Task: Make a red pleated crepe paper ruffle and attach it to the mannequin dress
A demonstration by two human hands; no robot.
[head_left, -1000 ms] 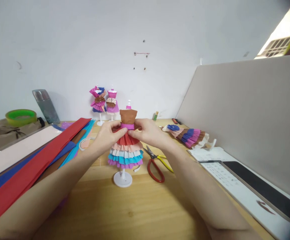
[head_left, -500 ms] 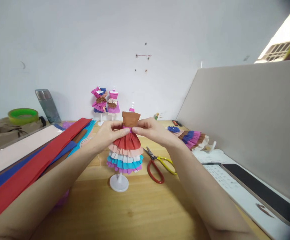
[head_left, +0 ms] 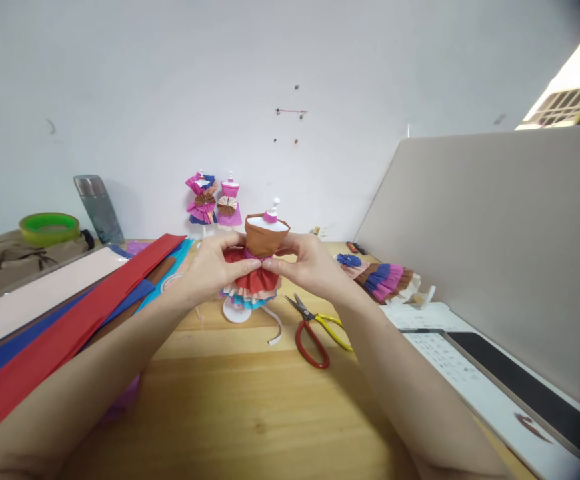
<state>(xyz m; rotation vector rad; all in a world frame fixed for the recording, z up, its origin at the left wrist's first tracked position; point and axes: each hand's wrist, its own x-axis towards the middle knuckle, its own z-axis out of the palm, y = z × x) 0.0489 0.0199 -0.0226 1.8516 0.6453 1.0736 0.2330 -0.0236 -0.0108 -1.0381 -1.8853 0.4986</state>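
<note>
Between my hands a small white mannequin (head_left: 276, 205) on a round base (head_left: 237, 311) leans toward me. It wears a paper dress (head_left: 266, 239) with a brown bodice, a red top layer and pink, white and blue ruffles below. My left hand (head_left: 225, 261) is closed on the dress at the left of the waist, thumb in front and fingers behind. My right hand (head_left: 306, 261) grips the right of the waist the same way, the two thumb tips almost meeting. A thin pale strip (head_left: 277, 330) trails from under the skirt onto the table.
Scissors (head_left: 315, 327) with red and yellow handles lie right of the dress. Colored paper strips (head_left: 95, 293) cover the left side. Two dressed mannequins (head_left: 216, 203) stand by the wall. Another ruffled dress (head_left: 387, 280) lies right, near a phone (head_left: 515, 387). Green tape (head_left: 49, 229) sits far left.
The mannequin has tipped toward me, so its bodice top now shows and its base is lifted. A pale strip has come into view below the skirt. Both hands keep their hold at the waist.
</note>
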